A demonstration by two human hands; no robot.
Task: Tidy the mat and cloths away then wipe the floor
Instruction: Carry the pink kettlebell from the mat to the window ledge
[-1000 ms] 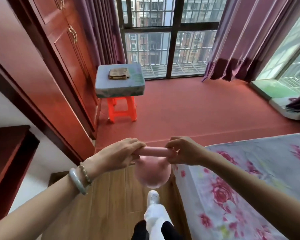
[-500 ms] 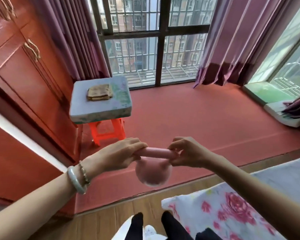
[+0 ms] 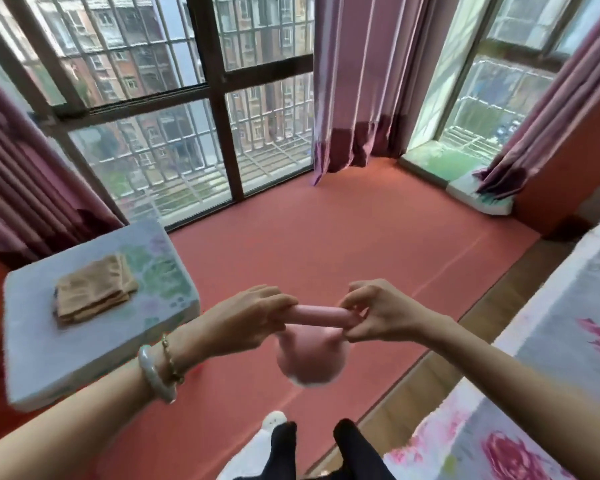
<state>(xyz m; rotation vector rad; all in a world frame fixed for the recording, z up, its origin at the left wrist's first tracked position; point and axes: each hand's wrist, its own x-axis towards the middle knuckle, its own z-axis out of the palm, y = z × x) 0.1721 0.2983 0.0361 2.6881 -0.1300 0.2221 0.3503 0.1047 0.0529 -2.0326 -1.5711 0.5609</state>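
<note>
A pink kettlebell (image 3: 310, 362) hangs in front of me above the floor. My left hand (image 3: 246, 320) grips the left end of its handle and my right hand (image 3: 378, 315) pinches the right end. A folded tan cloth (image 3: 94, 292) lies on a grey cushioned stool top (image 3: 63, 362) at the left. A red mat (image 3: 326, 244) covers the floor out to the windows.
Barred windows (image 3: 187, 140) and purple curtains (image 3: 357, 81) close the far side. A bed with a floral sheet (image 3: 551, 393) is at the right, with a strip of wooden floor (image 3: 465, 334) beside it. A white pad (image 3: 478, 197) lies by the right sill.
I have stepped forward onto the red mat, with the kettlebell still held in both hands. The stool and cloth are now close at my left, and the wardrobe has left the view.
</note>
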